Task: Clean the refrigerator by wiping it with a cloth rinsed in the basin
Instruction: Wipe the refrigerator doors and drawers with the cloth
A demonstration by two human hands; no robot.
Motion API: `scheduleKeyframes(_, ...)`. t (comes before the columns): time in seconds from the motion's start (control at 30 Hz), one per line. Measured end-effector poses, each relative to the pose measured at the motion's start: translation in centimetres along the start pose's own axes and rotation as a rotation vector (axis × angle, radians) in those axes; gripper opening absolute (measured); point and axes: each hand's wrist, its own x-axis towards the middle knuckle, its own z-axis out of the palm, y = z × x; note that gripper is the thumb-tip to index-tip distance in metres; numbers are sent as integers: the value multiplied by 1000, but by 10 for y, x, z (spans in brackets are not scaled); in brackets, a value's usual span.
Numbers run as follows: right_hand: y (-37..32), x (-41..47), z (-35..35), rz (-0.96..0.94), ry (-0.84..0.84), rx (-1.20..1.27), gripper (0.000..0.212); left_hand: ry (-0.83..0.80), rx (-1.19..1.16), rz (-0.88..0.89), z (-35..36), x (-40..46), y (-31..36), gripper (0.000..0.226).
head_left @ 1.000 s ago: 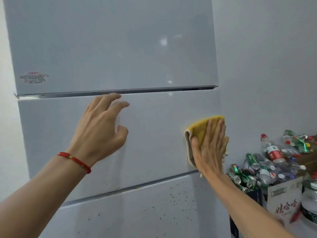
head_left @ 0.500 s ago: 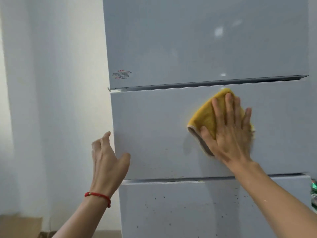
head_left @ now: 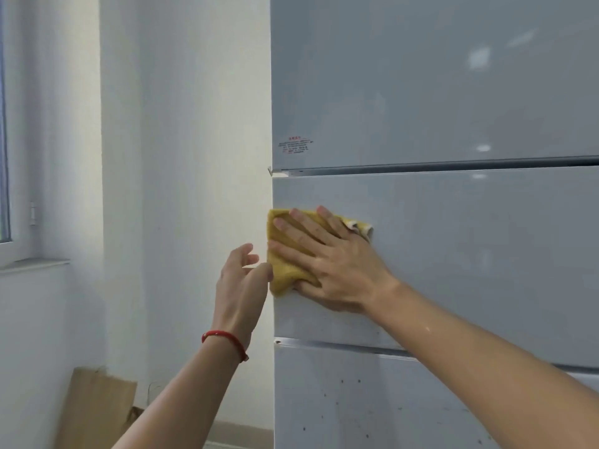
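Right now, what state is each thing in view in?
yellow cloth: pressed flat on the middle door's left edge.
right hand: fingers spread, pressing the cloth.
left hand: open, beside the fridge edge.
middle door: closed.
lower door: closed, dark-speckled.

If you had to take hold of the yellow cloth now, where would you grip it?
Probably the yellow cloth at its lower left corner, coming from the left: that edge reaches the middle door's side, and the right hand presses flat on the rest. The left hand is beside it.
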Motion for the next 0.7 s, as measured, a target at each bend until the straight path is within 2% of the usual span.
scheduleKeyframes(0.07, 12, -27, -5, 128, 76, -4, 71, 13, 5, -15, -5, -2, -1, 76)
scheduleKeyframes(0.13, 12, -46, -8, 380, 155, 20, 72, 22, 5, -17, -13, 1, -4, 76)
scheduleKeyframes(0.2, -1, -38, -8, 643, 199, 53, 72, 19, 10, -21, -18, 3, -5, 73)
scheduleKeyframes(0.27, -21, -8, -4, 760, 198, 88, 74, 28, -6, -9, -22, 4, -6, 69)
scheduleKeyframes(0.3, -31, 9, -2, 727, 185, 109, 75, 42, -13, 7, -23, 5, -7, 66)
scheduleKeyframes(0.4, -53, 32, 7, 433, 115, 101, 71, 101, 34, 116, -24, 6, -8, 57)
scheduleKeyframes(0.53, -60, -12, 17, 110, 52, 73, 68, 266, 213, 363, -12, -3, -14, 28)
scheduleKeyframes(0.6, -45, -48, 13, 122, 55, 52, 69, 306, 222, 456, -2, -11, -19, 21)
scheduleKeyframes(0.7, -22, -107, 4, 458, 105, 11, 72, 234, 162, 462, 1, -22, -27, 15)
